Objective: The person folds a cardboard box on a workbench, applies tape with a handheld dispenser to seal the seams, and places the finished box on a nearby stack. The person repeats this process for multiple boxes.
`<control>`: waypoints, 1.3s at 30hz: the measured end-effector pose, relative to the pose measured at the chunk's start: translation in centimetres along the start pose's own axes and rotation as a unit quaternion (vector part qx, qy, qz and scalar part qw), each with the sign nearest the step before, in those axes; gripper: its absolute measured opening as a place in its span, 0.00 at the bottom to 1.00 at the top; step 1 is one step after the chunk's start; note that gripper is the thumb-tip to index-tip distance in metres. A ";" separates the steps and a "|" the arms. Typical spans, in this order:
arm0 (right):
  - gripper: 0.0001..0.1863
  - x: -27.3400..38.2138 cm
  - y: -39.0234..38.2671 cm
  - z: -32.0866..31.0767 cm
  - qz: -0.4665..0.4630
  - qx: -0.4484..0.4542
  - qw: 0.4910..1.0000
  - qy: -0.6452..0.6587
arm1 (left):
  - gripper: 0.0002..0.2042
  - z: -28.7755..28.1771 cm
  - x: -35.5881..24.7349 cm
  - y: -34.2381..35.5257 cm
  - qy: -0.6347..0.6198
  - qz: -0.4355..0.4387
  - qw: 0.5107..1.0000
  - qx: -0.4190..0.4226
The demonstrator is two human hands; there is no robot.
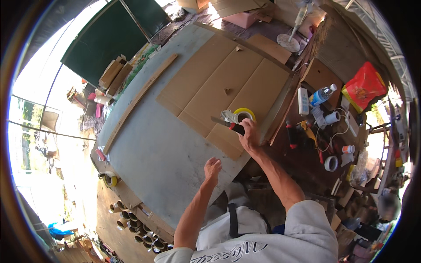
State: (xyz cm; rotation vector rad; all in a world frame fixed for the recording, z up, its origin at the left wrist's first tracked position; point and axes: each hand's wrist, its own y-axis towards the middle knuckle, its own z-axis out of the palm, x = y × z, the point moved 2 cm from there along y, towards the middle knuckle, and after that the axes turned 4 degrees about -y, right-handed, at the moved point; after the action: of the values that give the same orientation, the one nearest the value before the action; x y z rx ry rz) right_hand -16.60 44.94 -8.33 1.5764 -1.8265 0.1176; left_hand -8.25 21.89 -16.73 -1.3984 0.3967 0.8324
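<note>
My right hand (250, 136) is closed round the red and black handle of a knife (237, 128), its blade pointing left above the cardboard. Just beyond that hand, a tape dispenser (229, 115) with a yellow-edged roll of tape (245, 113) rests on the sheet. The large brown cardboard sheet (210, 94) lies flat, creased across, with two small triangular spots on it. Over the grey tabletop (149, 162), near its front edge, my left hand (213, 167) is loosely curled, apart from the cardboard; I see nothing in it.
A long wooden strip (140, 103) lies along the table's left side. On the darker right-hand surface are a water bottle (322, 95), a white power strip (303, 101), a red bag (365, 87) and hand tools (291, 135). Cardboard tubes (140, 230) are stacked below left.
</note>
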 end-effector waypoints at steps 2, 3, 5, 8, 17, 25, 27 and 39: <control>0.14 -1.5 2.0 0.4 -0.024 0.000 0.999 -0.036 | 0.18 2.5 0.2 3.3 0.001 -0.022 1.000 0.002; 0.16 -2.5 2.3 1.2 -0.037 0.046 0.995 -0.079 | 0.16 3.2 0.6 4.7 0.010 -0.043 0.999 0.021; 0.19 -3.3 1.7 3.5 -0.067 0.142 0.975 -0.159 | 0.11 3.9 1.0 6.4 -0.004 -0.085 0.996 0.005; 0.15 -3.3 1.6 5.2 -0.050 0.148 0.968 -0.196 | 0.10 5.5 -0.3 6.0 -0.034 -0.114 0.992 -0.050; 0.22 -3.6 7.4 -5.5 0.281 0.073 0.899 0.328 | 0.13 10.6 -9.5 0.9 0.000 0.124 0.992 0.033; 0.13 -1.7 10.6 -25.1 0.210 -0.189 0.856 0.433 | 0.14 19.0 -32.5 -5.7 0.088 0.359 0.927 0.057; 0.14 -2.4 9.0 -26.5 0.210 -0.186 0.862 0.421 | 0.14 18.4 -33.8 -7.4 0.154 0.397 0.905 -0.014; 0.13 -1.9 -2.6 -13.8 0.269 -0.008 0.863 0.428 | 0.15 -15.8 -14.9 -12.8 -0.079 0.258 0.962 0.037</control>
State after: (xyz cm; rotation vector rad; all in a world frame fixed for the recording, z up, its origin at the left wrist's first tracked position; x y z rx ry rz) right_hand -8.13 52.74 -0.13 0.7272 -1.4410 0.9050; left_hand -5.56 3.18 -0.12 -1.1598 0.6764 1.3313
